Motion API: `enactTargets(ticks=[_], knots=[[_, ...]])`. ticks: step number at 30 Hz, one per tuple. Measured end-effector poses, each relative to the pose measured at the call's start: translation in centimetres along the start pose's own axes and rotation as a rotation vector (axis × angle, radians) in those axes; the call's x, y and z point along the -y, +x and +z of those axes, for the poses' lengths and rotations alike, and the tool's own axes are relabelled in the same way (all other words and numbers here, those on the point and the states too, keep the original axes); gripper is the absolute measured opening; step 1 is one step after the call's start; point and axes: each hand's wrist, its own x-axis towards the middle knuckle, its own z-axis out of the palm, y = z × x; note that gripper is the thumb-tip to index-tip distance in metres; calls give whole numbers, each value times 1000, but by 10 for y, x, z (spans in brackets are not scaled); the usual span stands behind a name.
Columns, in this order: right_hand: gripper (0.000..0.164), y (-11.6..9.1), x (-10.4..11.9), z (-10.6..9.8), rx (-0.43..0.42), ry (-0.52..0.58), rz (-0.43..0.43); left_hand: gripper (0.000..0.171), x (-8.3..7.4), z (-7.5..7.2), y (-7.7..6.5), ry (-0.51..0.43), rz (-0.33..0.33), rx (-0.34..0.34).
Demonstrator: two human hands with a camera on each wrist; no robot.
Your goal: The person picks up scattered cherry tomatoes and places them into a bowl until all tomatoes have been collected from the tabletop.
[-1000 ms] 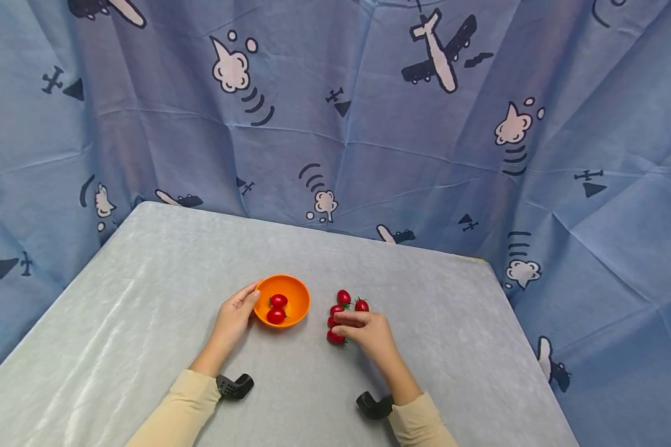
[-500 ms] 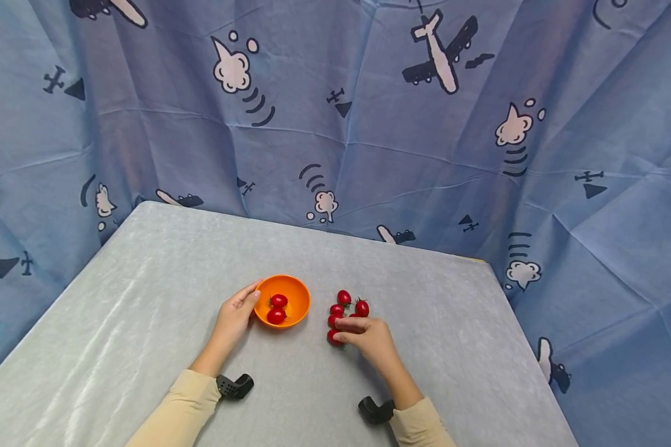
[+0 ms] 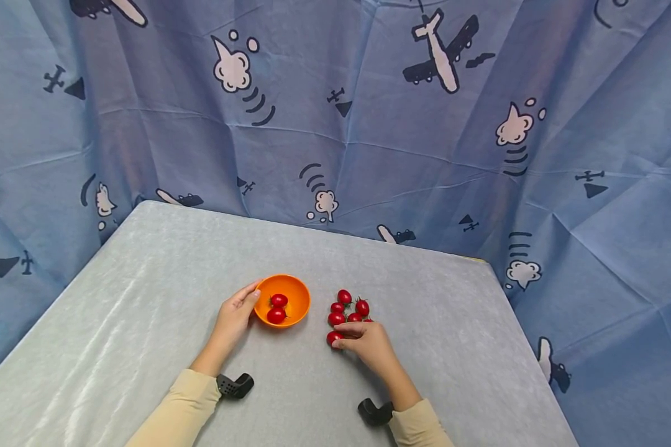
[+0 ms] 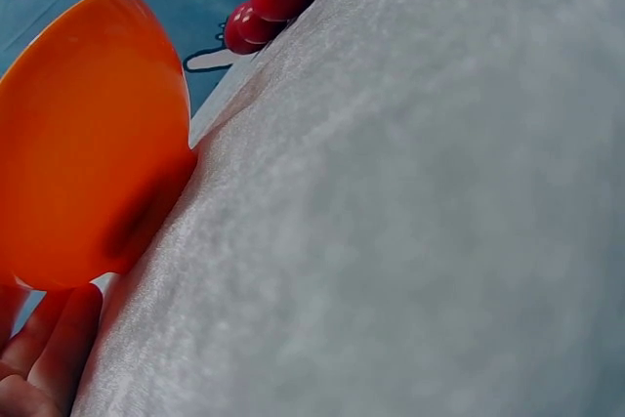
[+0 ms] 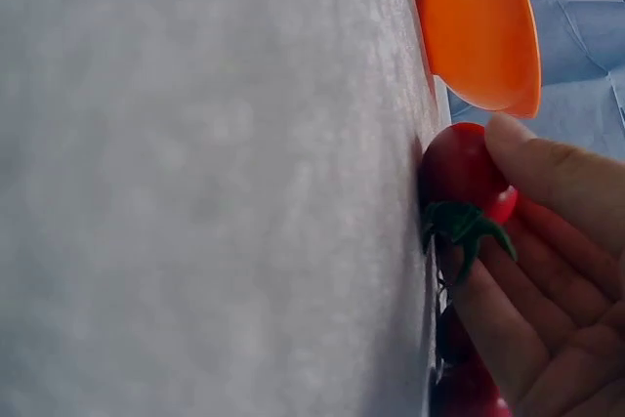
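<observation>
My left hand [image 3: 236, 313] holds the orange bowl [image 3: 297, 298] by its left side, thumb at the rim and fingers around the outer wall. Two cherry tomatoes [image 3: 277, 308] lie inside it. To the right of the bowl, my right hand [image 3: 373, 347] pinches the nearest cherry tomato [image 5: 459, 168] of the loose group between thumb and fingers. This tomato has a green stem cap and sits right at the cloth. Several other cherry tomatoes [image 3: 337, 318] lie just beyond the right hand, one of them partly hidden by it.
A pale grey cloth [image 3: 162, 279] covers the table. Behind it hangs a blue curtain [image 3: 291, 155] with printed airplanes. Each wrist carries a black camera mount [image 3: 236, 386], below cream sleeves [image 3: 181, 403].
My right hand has come slightly toward me and closed its fingers around the nearest tomato. More of the other tomatoes now show behind it. The left hand and bowl stay put.
</observation>
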Motion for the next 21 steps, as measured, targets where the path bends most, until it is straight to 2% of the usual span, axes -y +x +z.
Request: enactTargets(ticks=[12,21], knots=[[28,0,0,2,8,0,2,45,1,0,0,-18,8,0],[31,4,13,1,3,47,62,44,1,1,0,-14,8,2]])
